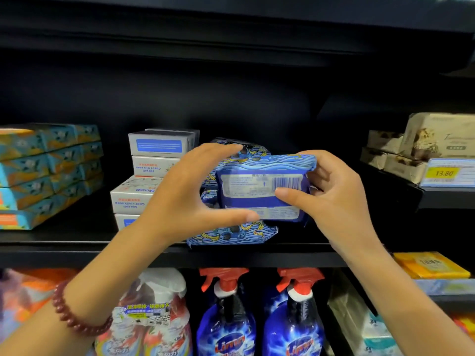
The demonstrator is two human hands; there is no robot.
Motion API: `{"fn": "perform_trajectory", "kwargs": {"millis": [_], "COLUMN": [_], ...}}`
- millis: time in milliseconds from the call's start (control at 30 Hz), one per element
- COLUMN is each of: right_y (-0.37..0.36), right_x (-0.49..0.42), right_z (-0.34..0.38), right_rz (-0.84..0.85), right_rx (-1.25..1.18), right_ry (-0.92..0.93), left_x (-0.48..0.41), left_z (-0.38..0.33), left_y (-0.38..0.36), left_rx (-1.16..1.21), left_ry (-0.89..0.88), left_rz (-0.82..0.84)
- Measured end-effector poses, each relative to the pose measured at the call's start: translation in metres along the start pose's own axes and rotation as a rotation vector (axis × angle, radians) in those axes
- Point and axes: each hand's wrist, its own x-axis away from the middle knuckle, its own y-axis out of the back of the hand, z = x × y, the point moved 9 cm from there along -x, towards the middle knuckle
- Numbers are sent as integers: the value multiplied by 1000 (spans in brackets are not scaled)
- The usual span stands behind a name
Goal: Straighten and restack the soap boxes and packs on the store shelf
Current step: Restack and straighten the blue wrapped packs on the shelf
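A blue soap pack (259, 186) with its barcode side facing me is held in front of the black shelf (154, 253). My right hand (331, 194) grips its right end, thumb across the front. My left hand (185, 194) cups its left end, thumb under the lower edge and fingers over the top. Behind and below it lie more blue wave-patterned packs (231, 233), stacked unevenly. To the left stands a crooked stack of white goat's milk soap boxes (151, 163), some upside down.
Teal and orange boxes (46, 170) are stacked at the far left. Beige boxes (421, 147) and a yellow price tag (443, 173) sit on a right shelf. Below are blue spray bottles (226, 317), a white refill pack (154, 312) and yellow packs (431, 265).
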Motion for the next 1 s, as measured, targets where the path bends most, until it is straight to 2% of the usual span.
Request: {"fn": "perform_trajectory", "kwargs": {"millis": [100,167,267,367,467,533,667,733,833,1000], "right_y": [-3,-7,-13,-16,-18,-17,-5,-1,5,5], "right_x": [6,10,14,16,15,15,20,29,42,58], "right_z": [10,20,28,27,23,13,-25,-42,-52,-62], "right_rz": [13,44,85,109,130,148,143,195,271,421], "right_rx": [-51,-45,-50,-58,-4,97,290,366,484,583], "right_ry": [115,207,325,355,320,251,-19,-121,-151,-108], "left_x": [-3,-3,-1,1,4,5,2,1,3,12], "left_z": [12,18,22,23,24,22,21,24,28,18], "left_y": [8,2,-9,-8,5,10,-2,-10,-11,-8], "left_rx": [199,241,255,326,232,125,-103,-170,-208,-199], "left_ry": [173,264,323,339,300,252,190,200,205,134], "left_rz": [-9,63,204,192,46,11,70,122,152,61]}}
